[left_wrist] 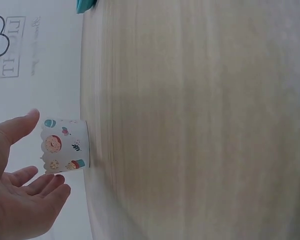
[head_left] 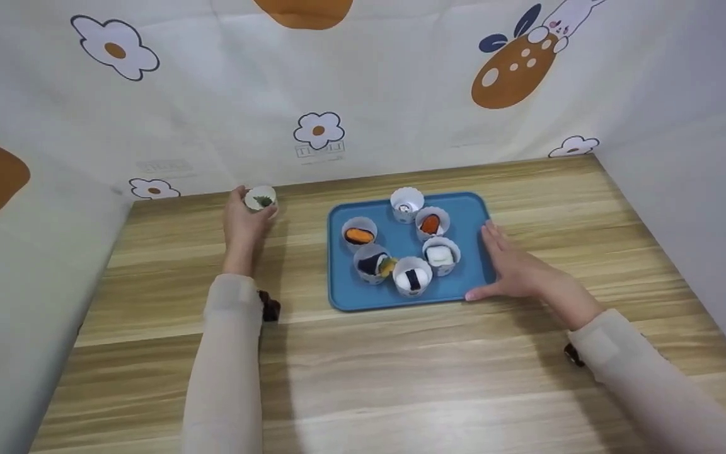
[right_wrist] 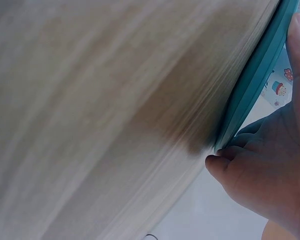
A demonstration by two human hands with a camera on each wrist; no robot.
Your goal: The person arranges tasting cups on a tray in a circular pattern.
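At the back left, a paper cup with a scalloped rim and a green leaf in it stands on the table. My left hand is around it, thumb on one side and fingers on the other. In the left wrist view the fingers of the left hand are loosely spread beside the printed cup; contact is unclear. My right hand rests with fairly straight fingers against the right end of a blue tray, thumb at its front rim. The right wrist view shows this hand touching the tray edge.
Several paper cups stand on the tray, among them one with an orange-topped sushi piece, one with a red-topped piece and one with a white piece banded in black. A patterned curtain borders the wooden table.
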